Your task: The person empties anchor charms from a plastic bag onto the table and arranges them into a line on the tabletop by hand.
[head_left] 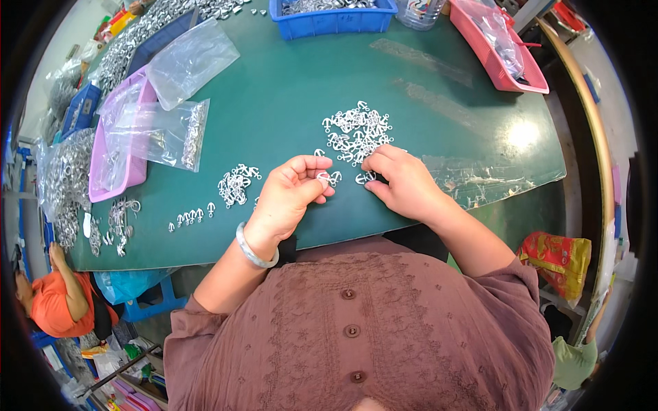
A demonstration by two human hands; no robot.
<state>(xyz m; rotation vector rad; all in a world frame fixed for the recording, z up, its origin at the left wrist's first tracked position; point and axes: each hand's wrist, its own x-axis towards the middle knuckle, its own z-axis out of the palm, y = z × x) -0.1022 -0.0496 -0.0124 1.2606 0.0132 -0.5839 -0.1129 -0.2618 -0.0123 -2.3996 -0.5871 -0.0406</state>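
Observation:
My left hand, with a pale bangle on its wrist, is closed. A small silver anchor charm pokes out between its thumb and fingertips. To its right, my right hand pinches another anchor charm between thumb and finger, just over the table. Beyond the right hand lies a loose heap of anchor charms. A smaller pile of anchor charms rests left of my left hand. Further left several anchor charms stand in a short row.
On the green table, a blue tray of metal parts stands at the back, a pink tray back right. A purple tray and clear plastic bags lie left, near heaped metal parts. A person in orange sits beyond the left corner.

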